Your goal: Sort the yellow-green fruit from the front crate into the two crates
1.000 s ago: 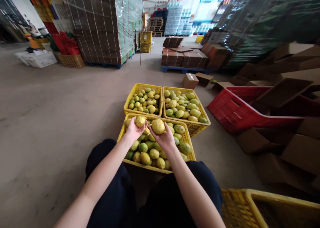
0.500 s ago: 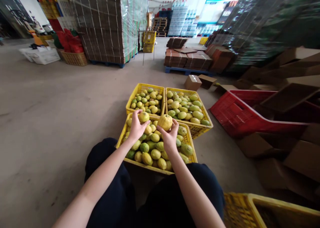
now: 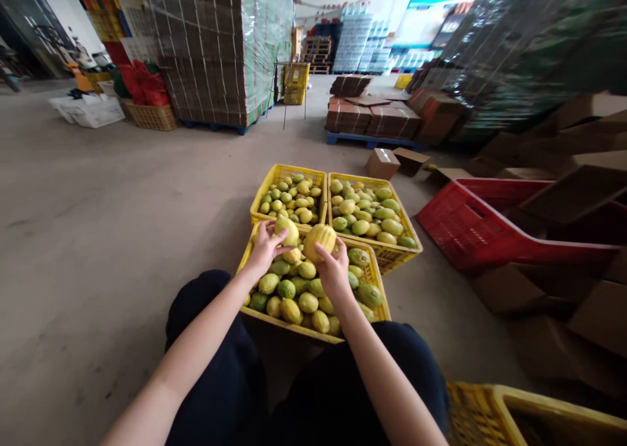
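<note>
Near yellow crate (image 3: 539,416) cut off by bottom edge. Wrapped pallet stack (image 3: 215,41) cropped at top. Right-side cartons (image 3: 578,191) blurred. Far posters unreadable.

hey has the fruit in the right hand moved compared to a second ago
Yes. The yellow fruit in the right hand has gone forward, from above the near crate's fruit to above its far rim, closer to the two far crates.

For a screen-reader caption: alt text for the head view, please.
A seated person's left hand and right hand each hold a yellow fruit over the nearest yellow crate of yellow-green fruit; two more full crates stand behind.
</note>
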The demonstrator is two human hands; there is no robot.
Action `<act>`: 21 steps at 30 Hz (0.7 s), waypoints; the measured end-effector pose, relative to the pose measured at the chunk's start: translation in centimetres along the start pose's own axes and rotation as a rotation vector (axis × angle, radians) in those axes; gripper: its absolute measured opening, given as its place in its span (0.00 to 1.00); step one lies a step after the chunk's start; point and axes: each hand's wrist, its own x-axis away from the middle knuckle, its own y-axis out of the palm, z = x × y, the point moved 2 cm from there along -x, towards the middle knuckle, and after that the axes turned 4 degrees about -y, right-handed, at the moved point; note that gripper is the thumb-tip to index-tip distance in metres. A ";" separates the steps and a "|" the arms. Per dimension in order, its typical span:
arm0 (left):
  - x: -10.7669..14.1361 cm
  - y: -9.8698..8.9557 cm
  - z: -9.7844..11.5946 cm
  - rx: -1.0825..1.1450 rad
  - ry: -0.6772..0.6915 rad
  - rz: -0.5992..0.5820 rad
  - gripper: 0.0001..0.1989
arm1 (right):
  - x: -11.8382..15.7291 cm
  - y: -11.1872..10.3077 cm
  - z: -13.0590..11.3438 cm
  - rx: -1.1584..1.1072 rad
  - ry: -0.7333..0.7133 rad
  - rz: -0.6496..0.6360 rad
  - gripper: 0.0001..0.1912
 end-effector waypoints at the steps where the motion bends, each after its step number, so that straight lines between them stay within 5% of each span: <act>1: 0.2 0.1 0.4 0.097 -0.102 -0.024 0.18 | 0.1 0.1 -0.2 -0.042 0.060 -0.006 0.30; 5: 0.9 0.1 1.6 0.261 -0.324 -0.074 0.13 | 0.5 0.5 -1.4 -0.167 0.293 -0.130 0.19; 8: 1.2 0.0 1.1 0.116 -0.369 -0.126 0.12 | 0.7 0.4 -2.0 -0.229 0.399 -0.159 0.18; 12: 3.5 0.0 -2.8 -0.372 -0.526 -0.338 0.12 | 0.3 -0.8 -2.5 -0.306 0.445 -0.079 0.18; 17: 7.9 -1.4 -8.4 -0.870 -0.924 -0.604 0.09 | -0.5 -2.8 -3.9 -0.385 0.422 0.030 0.17; 19: 7.3 -2.3 -8.5 -0.815 -0.939 -0.492 0.09 | -0.7 -3.5 -4.5 -0.411 0.408 0.041 0.17; 21: 4.5 -2.9 -6.9 -0.518 -0.747 -0.164 0.08 | -0.8 -4.1 -4.9 -0.426 0.399 0.043 0.17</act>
